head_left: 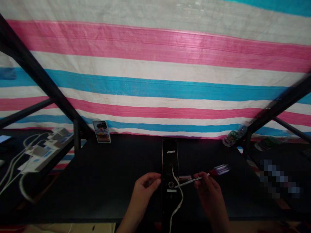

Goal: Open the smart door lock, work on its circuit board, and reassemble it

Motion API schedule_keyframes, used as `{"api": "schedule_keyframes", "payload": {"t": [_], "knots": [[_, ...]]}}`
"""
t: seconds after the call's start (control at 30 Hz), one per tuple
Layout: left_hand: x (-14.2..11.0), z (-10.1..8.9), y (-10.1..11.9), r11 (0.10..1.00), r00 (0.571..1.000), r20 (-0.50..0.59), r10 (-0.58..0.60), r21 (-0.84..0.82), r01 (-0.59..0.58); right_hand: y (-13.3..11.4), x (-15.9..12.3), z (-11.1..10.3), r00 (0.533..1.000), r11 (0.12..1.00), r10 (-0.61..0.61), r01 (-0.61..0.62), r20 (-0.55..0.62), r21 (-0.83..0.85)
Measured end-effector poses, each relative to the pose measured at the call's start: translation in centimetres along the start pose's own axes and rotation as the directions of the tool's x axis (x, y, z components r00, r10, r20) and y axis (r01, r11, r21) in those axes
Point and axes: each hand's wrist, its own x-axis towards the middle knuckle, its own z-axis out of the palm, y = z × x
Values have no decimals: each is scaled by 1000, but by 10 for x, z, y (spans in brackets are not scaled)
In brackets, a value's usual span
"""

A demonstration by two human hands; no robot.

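Note:
A long black door lock panel point(167, 161) lies lengthwise on the dark table, with small white labels and a round metal fitting on its face. A pale cable point(180, 197) comes out of it and runs down toward the front edge. From its right side juts a short shiny bar, probably the handle point(185, 178). My left hand point(147, 186) has thumb and fingers closed at the panel's left edge. In my right hand point(209, 189) is a screwdriver point(220, 170) with a clear and red grip, held by its shaft; the tip points left, at the round fitting.
A phone point(101, 131) leans upright at the back left. Power strips point(46, 150) with white cords occupy the left side. A plastic bottle point(234, 136) lies at the back right by the black frame point(279, 103). Striped sheeting point(155, 90) hangs behind the table point(109, 187).

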Motion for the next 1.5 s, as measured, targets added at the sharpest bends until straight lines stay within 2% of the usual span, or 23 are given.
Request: {"api": "schedule_keyframes", "payload": {"t": [0.1, 0.2, 0.33, 0.57, 0.73, 0.83, 0.93, 1.03, 1.13, 1.23, 1.33, 1.4, 1.5], "knots": [[-14, 23, 6, 986, 996, 74, -48, -155, 59, -6, -13, 20, 997, 999, -17, 20, 79, -30], [-19, 33, 0, 953, 998, 44, -50, -298, 61, -11, -19, 29, 985, 995, -36, 51, 168, -85], [-20, 34, -4, 893, 995, -16, -95, -444, 78, -14, -25, 31, 975, 990, -21, 51, 221, -134], [-22, 32, 6, 807, 988, 15, -154, -575, 134, -9, -34, 29, 959, 983, -25, 76, 283, -169], [-22, 31, 11, 741, 987, 13, -160, -659, 129, -10, -48, 22, 930, 928, -136, 240, 340, -285], [-21, 30, 12, 641, 978, 28, -206, -752, 156, -10, -57, 26, 879, 875, -177, 347, 444, -338], [-19, 28, 11, 494, 951, 116, -287, -833, 251, -5, -64, 34, 812, 818, -249, 468, 528, -335], [-17, 28, 9, 376, 922, 205, -328, -867, 326, 3, -68, 38, 717, 757, -339, 592, 609, -277], [-13, 35, 10, 342, 909, 239, -340, -869, 357, 9, -68, 36, 601, 677, -340, 690, 723, -256], [-8, 45, 15, 328, 888, 220, -405, -871, 365, 10, -68, 35, 560, 598, -327, 746, 761, -292], [-4, 53, 20, 291, 854, 234, -465, -871, 397, 9, -70, 38, 564, 579, -357, 759, 745, -297], [-1, 56, 21, 281, 847, 249, -469, -867, 411, 9, -73, 40, 601, 595, -365, 738, 711, -317], [3, 58, 19, 327, 859, 233, -456, -854, 406, 11, -77, 40, 656, 629, -339, 691, 674, -355]]}}
